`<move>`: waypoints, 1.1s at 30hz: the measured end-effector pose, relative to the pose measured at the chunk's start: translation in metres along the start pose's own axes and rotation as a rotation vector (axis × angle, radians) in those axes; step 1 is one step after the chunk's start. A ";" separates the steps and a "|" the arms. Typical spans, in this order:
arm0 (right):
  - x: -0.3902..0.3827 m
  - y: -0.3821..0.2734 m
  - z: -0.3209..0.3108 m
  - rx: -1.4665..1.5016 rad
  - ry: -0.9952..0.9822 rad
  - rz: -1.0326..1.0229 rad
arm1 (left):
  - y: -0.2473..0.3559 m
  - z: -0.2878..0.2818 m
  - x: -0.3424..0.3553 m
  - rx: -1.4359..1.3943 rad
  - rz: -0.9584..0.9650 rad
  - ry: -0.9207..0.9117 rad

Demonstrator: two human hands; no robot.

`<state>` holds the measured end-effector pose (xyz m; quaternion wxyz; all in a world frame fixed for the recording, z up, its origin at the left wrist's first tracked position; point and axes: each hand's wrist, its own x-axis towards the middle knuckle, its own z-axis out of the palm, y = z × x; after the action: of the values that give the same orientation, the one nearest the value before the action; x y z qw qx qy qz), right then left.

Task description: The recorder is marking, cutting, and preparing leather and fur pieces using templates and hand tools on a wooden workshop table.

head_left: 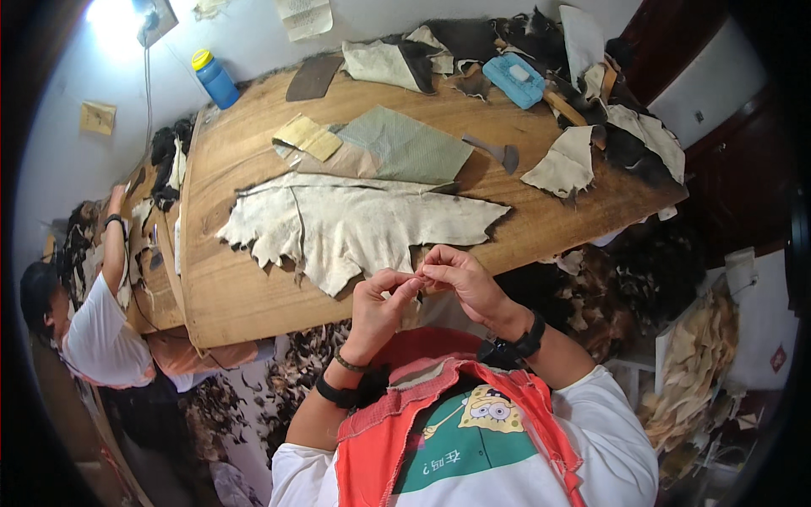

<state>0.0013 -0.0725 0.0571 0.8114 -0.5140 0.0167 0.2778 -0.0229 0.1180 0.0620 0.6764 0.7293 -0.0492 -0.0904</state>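
Observation:
My left hand (380,306) and my right hand (466,283) meet above the near edge of the wooden table, fingertips pinched together. Whatever sits between the fingertips is too small to make out. Just beyond them a large cream-coloured hide (338,221) with a ragged lower edge lies spread on the tabletop. A crescent-bladed knife (507,155) rests to the right of the hide's far side. Behind the hide lie a grey-green patterned sheet (405,144) and a folded yellow piece (306,137).
More hide pieces (384,65) line the table's (228,296) far edge, with a blue bottle (216,80) at far left and a light-blue object (514,80) at far right. A white hide scrap (562,162) lies right. Another person (106,329) works at the left. Fur scraps (228,414) cover the floor.

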 end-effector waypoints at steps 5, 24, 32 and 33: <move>-0.017 0.006 -0.001 -0.165 -0.016 -0.071 | -0.010 0.008 -0.018 -0.275 -0.244 -0.126; -0.024 0.042 0.057 -0.110 -0.209 0.182 | -0.066 0.009 -0.105 -0.792 -0.152 0.338; -0.037 0.057 0.057 -0.326 -0.342 0.202 | -0.097 0.000 -0.141 -0.701 -0.172 0.222; -0.039 0.057 0.055 -0.458 -0.365 0.221 | -0.106 -0.003 -0.144 -0.685 -0.180 0.186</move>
<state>-0.0723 -0.0249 0.0477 0.6290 -0.6201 -0.1366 0.4485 -0.1681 0.1576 -0.0340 0.8723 0.4671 0.1100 -0.0938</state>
